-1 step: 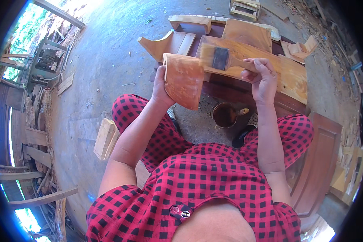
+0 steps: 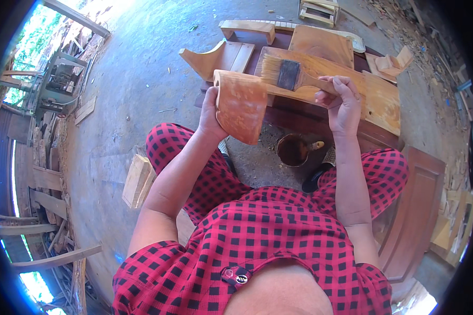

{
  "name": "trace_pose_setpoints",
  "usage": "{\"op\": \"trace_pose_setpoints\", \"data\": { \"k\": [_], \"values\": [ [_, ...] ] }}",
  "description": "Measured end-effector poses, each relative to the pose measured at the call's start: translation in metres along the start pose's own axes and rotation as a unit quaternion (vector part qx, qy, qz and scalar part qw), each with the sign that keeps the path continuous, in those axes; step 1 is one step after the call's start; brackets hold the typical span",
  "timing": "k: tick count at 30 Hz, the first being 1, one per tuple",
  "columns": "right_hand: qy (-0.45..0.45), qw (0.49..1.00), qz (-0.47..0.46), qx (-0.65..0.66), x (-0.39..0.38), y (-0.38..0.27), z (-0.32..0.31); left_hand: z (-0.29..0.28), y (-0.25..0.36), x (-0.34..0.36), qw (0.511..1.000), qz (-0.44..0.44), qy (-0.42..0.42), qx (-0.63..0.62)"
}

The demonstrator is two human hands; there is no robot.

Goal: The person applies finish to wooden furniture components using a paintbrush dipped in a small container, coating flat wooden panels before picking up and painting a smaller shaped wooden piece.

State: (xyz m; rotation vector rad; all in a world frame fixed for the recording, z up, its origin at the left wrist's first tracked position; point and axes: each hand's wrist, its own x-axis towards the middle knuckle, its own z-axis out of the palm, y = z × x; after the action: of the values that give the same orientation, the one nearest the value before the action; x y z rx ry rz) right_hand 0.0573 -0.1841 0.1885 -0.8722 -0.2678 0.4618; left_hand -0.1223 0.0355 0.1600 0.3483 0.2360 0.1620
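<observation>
My left hand [image 2: 211, 116] is closed around the left edge of a curved, orange-brown wooden piece [image 2: 240, 107], held up in front of me. Its face looks blotchy, with paler streaks. In my right hand [image 2: 343, 105] is a wide paintbrush [image 2: 288, 74], gripped by its wooden handle. The brush's pale bristles point left, close by the piece's upper right edge; whether they touch it I cannot tell. On the floor between my feet stands a round pot [image 2: 293, 150] with dark contents and a short handle sticking out to the right.
Beyond my hands, a low dark table [image 2: 299, 113] bears several wooden boards [image 2: 320, 44] and a curved bracket [image 2: 205, 59]. A wood block [image 2: 139, 181] lies by my left knee. A brown panel [image 2: 412, 215] leans at my right. Scrap timber [image 2: 47, 178] is piled far left.
The brush, blurred in the earlier frame, now shows sharply. The wooden piece has shifted very slightly right and down. My grips are the same.
</observation>
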Motion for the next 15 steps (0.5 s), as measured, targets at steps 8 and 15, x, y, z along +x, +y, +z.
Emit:
{"op": "trace_pose_setpoints", "data": {
  "k": [8,15],
  "values": [
    [-0.069,0.992,0.101,0.03,-0.01,0.024,0.004,0.002,-0.012,0.001,0.997,0.029,0.044,0.065],
    [-0.088,0.991,0.084,0.059,-0.014,0.027,0.012,-0.001,-0.022,0.002,0.99,0.017,0.105,0.096]
  ]
}}
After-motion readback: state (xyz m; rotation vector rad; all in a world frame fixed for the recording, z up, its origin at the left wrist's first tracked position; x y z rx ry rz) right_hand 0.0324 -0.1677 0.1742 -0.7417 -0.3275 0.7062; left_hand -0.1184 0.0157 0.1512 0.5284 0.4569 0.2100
